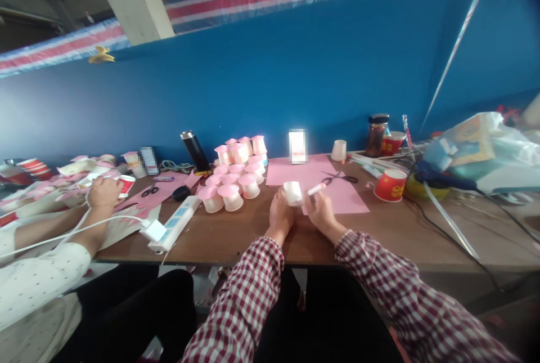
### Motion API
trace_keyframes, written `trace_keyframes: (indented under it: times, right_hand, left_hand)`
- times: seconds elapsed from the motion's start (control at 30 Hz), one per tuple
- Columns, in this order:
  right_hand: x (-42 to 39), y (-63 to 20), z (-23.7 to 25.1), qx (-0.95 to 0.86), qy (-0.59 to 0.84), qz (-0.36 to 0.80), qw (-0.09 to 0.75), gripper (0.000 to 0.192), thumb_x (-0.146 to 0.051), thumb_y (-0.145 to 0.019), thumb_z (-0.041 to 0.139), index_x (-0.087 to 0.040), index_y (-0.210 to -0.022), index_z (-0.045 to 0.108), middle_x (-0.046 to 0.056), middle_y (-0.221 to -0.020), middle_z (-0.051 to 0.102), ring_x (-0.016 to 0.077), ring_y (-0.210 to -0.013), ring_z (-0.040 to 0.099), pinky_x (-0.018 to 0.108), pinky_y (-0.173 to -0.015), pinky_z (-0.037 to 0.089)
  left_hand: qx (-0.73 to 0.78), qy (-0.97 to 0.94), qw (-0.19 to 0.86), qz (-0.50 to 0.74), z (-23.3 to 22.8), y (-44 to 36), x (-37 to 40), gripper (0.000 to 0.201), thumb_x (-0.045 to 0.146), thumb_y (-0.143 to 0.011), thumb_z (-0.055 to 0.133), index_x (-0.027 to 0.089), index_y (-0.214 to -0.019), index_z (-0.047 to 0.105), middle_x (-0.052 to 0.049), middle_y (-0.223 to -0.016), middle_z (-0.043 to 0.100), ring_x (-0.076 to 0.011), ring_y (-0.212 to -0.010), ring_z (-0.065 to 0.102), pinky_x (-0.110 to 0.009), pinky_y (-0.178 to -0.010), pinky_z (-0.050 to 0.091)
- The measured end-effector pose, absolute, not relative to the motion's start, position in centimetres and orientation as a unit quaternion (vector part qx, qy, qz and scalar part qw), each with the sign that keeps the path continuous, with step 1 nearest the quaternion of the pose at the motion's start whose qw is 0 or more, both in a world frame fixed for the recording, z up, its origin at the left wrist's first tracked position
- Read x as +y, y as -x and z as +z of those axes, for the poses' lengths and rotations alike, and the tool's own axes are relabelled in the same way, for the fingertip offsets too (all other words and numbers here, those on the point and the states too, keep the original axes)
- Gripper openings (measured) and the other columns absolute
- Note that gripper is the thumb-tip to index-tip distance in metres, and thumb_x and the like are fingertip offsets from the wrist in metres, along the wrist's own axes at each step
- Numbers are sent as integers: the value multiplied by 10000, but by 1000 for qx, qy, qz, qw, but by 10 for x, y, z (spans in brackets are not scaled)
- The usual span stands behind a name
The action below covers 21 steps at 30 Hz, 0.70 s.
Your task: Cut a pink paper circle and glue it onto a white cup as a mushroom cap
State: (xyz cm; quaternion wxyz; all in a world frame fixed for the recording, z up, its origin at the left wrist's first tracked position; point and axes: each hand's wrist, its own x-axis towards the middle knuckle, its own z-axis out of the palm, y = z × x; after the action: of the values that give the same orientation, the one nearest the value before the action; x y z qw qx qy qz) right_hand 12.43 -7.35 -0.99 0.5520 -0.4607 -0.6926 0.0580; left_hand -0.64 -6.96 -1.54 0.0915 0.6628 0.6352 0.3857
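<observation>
A: Holding the cup [292,192] in our left hand [280,214], fingers curled round it, just above the table [236,236]; our right hand [321,209] pinches a glue stick [316,188], its tip near the cup's side.

B: Agreed; both hands are closed on their things; the pink paper [337,197] lies under the right hand, scissors [340,177] just beyond.

A: We judge the risk is squeezing; a thin cup could dent under our grip.

B: And glue may smear our fingers; the finished cups [232,183] stand near our left, so a stray elbow could topple them.
</observation>
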Motion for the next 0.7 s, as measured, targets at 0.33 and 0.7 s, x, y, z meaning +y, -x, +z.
trace_keyframes:
  times: [0.33,0.7]
  right_hand:
    - [-74,-124,-9,-696,464,52,545,276,-337,-865,419,-160,-704,558,19,-513,546,129,-443,489,227,-455,351]
    - [-76,-124,-5,-701,471,71,531,281,-309,-859,424,-180,-621,500,14,-479,541,114,-412,475,214,-424,319]
  left_hand:
    - [629,-669,93,385,-15,7,-71,339,202,-891,342,180,-1211,452,-134,-1131,595,-242,-1063,547,-337,-897,405]
    - [636,-659,102,388,-17,7,-68,341,218,-890,369,177,-1217,458,-141,-1152,596,-252,-1073,548,-347,-901,405]
